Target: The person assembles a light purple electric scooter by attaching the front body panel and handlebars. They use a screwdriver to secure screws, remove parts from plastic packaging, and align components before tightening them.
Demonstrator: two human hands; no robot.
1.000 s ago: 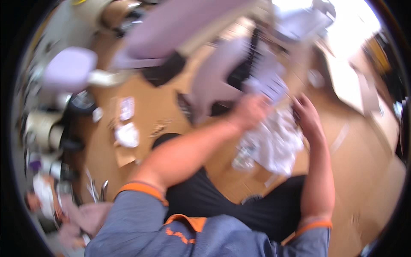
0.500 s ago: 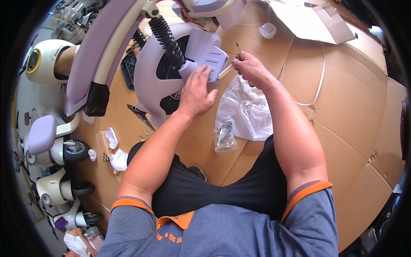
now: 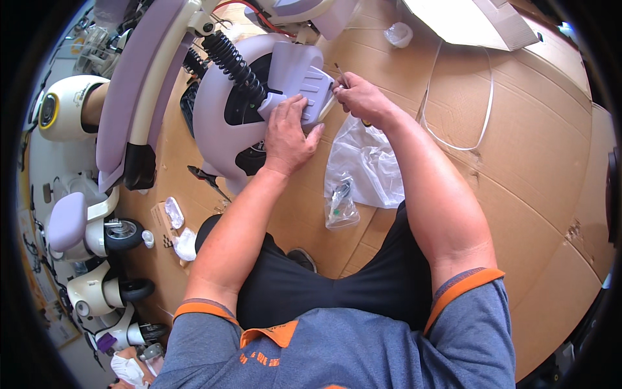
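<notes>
My left hand (image 3: 290, 137) rests on a lilac plastic housing (image 3: 312, 97) with raised ribs, fingers stretched and thumb apart. The housing sits beside the lilac wheel cover (image 3: 217, 123) of a tipped scooter, under a black coil-spring shock absorber (image 3: 232, 59). At the housing's right edge, my right hand (image 3: 357, 97) is closed round a screwdriver (image 3: 341, 72); its thin dark shaft sticks out past the fingers, and a bit of yellow shows below the palm. Whether those fingertips also grip something at the housing's pale edge is hidden.
Cardboard (image 3: 518, 194) covers the floor. Near my knees lie a white plastic bag (image 3: 369, 159) and a small clear bag (image 3: 342, 207) of parts. A white strap loop (image 3: 487, 123) and an opened carton (image 3: 466, 23) are to the right. More scooters (image 3: 97, 230) stand at left.
My right hand has moved left with the screwdriver, up to the housing's edge. My left hand stays on the housing. The whole view has shifted slightly.
</notes>
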